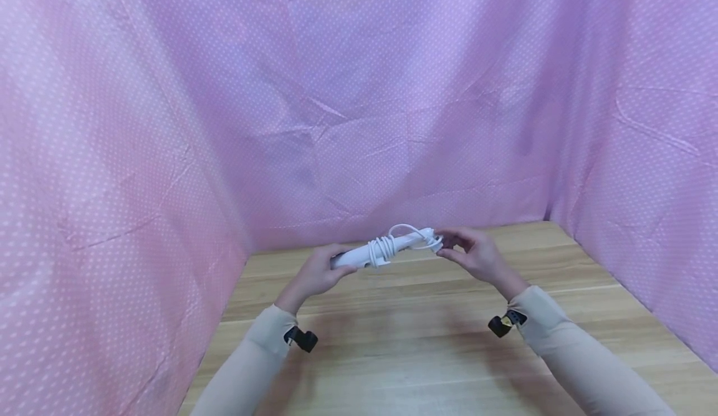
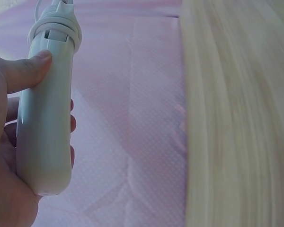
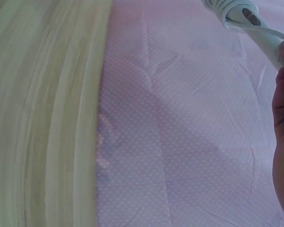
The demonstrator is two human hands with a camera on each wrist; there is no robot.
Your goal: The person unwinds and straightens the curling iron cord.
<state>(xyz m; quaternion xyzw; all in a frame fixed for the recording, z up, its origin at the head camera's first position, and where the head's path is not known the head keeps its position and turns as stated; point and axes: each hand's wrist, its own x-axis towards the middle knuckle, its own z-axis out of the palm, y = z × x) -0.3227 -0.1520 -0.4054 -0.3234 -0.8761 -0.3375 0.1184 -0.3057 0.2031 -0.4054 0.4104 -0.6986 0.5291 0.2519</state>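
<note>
A white wand-shaped corded appliance (image 1: pixel 353 257), which looks like a hair straightener, is held above the table, its right end tilted a little higher. Its white cord (image 1: pixel 381 249) is wound several times around the middle, with a loose loop towards the right end. My left hand (image 1: pixel 320 272) grips the thick rounded end; in the left wrist view the thumb lies along the smooth body (image 2: pixel 45 118). At the other end, my right hand (image 1: pixel 477 255) pinches with thumb and fingers where the cord loop lies. The right wrist view cuts off that fingertip contact at its edge.
A light wood-grain table (image 1: pixel 392 353) lies below both hands. Pink dotted cloth (image 1: pixel 359 123) hangs behind it and along both sides. Each wrist carries a small black camera, one on the left (image 1: pixel 303 340) and one on the right (image 1: pixel 499 325).
</note>
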